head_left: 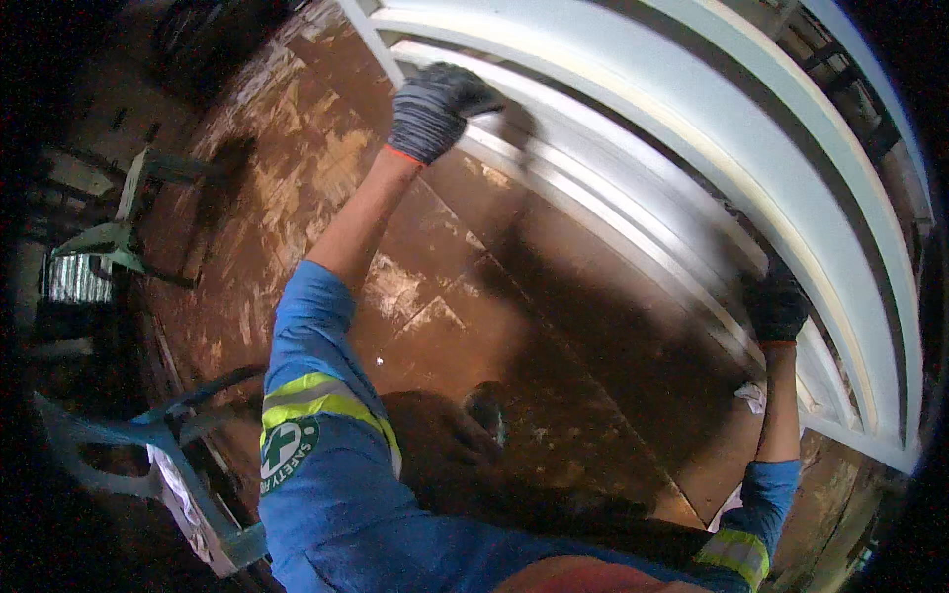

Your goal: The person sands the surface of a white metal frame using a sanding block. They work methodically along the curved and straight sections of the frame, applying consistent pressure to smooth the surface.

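Observation:
A large white frame with long parallel slats [633,148] stretches from the upper middle to the right, its lines bent by the lens. My left hand [440,109], in a grey-black knit glove with an orange cuff edge, is closed at the frame's upper left part, on one of its rails. Farther right and nearer to me, my right hand [776,304] wears a dark glove and is closed on a slat near the frame's other end. Shadow covers the right fingers, so their exact hold is hard to see. Both arms are stretched out, in blue sleeves with reflective bands.
Below the frame lies a brown, scuffed board surface [405,296] with pale worn patches and seams. A blue-grey metal stand [148,435] is at the lower left, with a greenish stand [119,237] beyond it. A crumpled white scrap [751,397] lies beside my right forearm.

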### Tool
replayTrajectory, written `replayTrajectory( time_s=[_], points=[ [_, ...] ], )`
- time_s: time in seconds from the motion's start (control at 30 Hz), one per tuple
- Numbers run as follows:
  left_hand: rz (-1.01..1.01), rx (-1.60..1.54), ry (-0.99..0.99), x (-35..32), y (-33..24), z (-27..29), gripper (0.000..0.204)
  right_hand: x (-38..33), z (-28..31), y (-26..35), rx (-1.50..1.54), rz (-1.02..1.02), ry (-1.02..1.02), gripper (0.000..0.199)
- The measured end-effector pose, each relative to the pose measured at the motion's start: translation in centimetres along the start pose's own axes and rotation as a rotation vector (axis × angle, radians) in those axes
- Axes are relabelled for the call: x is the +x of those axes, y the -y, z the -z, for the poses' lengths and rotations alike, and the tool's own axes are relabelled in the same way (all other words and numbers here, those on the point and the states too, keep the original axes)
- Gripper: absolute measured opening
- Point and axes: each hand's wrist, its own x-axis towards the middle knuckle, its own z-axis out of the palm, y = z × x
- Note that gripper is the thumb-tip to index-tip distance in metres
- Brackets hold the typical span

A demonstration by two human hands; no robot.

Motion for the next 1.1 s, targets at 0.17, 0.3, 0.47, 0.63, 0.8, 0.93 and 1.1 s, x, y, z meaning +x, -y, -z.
replayTrajectory(
  time_s=[0.17, 0.3, 0.47, 0.63, 0.8, 0.93, 1.1],
  points=[
    [-0.145, 0.023, -0.147, -2.6, 5.0, 1.3, 0.051, 0.4, -2.4, -2.0, -0.181, 0.140, -0.295, 0.047],
    [-0.115, -0.001, -0.267, -0.7, 8.3, 4.2, 0.050, 0.0, -1.8, -1.3, -0.116, 0.051, -0.155, 0.054],
    [-0.075, 0.110, -0.128, 1.1, 9.1, 0.1, 0.049, 0.3, -0.4, 0.3, -0.174, -0.066, 0.054, 0.061],
    [-0.147, -0.010, -0.169, 2.4, 1.6, -0.8, 0.041, 0.1, -1.9, -1.4, -0.240, -0.027, -0.053, 0.055],
    [0.091, 0.167, 0.033, 4.2, 8.7, -0.3, 0.041, 0.2, -1.8, -1.0, -0.075, 0.071, -0.155, 0.052],
    [0.212, 0.103, -0.040, 4.0, 6.3, -1.4, 0.042, 0.2, 0.3, 0.4, -0.064, -0.081, 0.095, 0.056],
    [0.095, 0.084, 0.075, 4.6, 6.7, 0.9, 0.042, -0.1, -1.1, -1.0, -0.102, 0.078, -0.181, 0.053]
  ],
)
